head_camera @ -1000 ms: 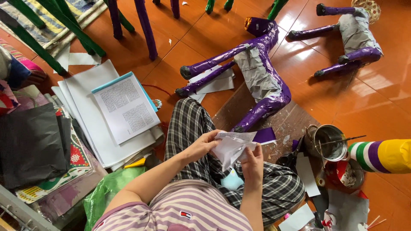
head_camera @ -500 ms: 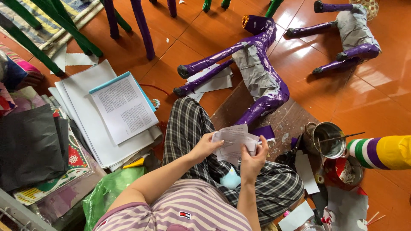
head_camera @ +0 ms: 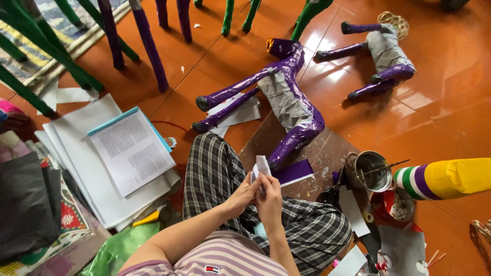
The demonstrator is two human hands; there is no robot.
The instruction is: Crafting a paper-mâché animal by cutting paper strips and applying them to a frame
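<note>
Paper strip, white, folded small, sits above the lap, pinched between both hands. Left hand comes in from lower left, forearm angled up across the checked trousers, fingers clenched on the strip's lower edge. Right hand rises almost straight up from the torso, fingers wrapped on the same strip, thumb touching the left hand. Hands touching each other.

Near, on the floor: one purple sheet just beside the strip, one metal tin with a stick in it, one striped roll in yellow, purple, green and white at right. Left: one stack of white sheets with a printed page on top, one black sheet, one green bag.

Farther: two purple paper animal figures lying on their sides, one large just past the knees, one small well apart at upper right. Top edge: several green and purple legs, count cut off by frame.
</note>
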